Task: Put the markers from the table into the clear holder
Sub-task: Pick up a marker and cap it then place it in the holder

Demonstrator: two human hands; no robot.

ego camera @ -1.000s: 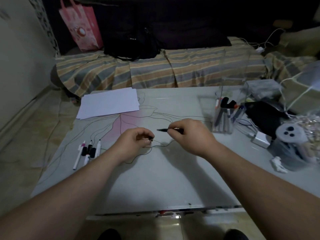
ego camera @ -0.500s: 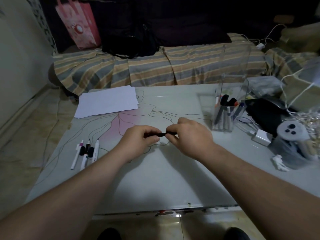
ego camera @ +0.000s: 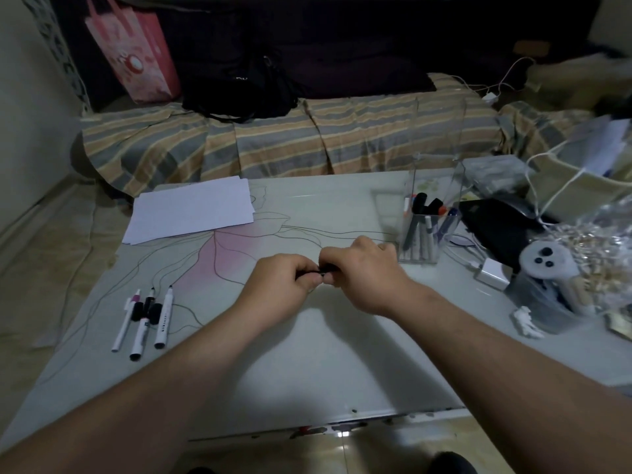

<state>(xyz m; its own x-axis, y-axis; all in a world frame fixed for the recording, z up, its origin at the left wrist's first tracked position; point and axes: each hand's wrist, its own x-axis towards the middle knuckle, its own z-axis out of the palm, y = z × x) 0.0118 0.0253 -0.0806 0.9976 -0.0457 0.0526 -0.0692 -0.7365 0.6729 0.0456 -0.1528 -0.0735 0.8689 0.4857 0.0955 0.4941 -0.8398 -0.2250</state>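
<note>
Black marker (ego camera: 320,269) lay crosswise between left hand (ego camera: 281,285) and right hand (ego camera: 364,272), fingers of both closed on its ends. Clear holder (ego camera: 431,213) stood rightward, beyond right hand, nearer to it.

Counted on and around the table (ego camera: 307,371).

Two hands: left hand (ego camera: 278,290), right hand (ego camera: 366,275), sharing one dark marker (ego camera: 321,269). Three white markers (ego camera: 147,319) lying side by side at the left edge, with two loose black caps among them. One clear holder (ego camera: 429,220), several markers inside, exact number unclear. One stack of white paper (ego camera: 191,208). One pink bag (ego camera: 136,53).
</note>
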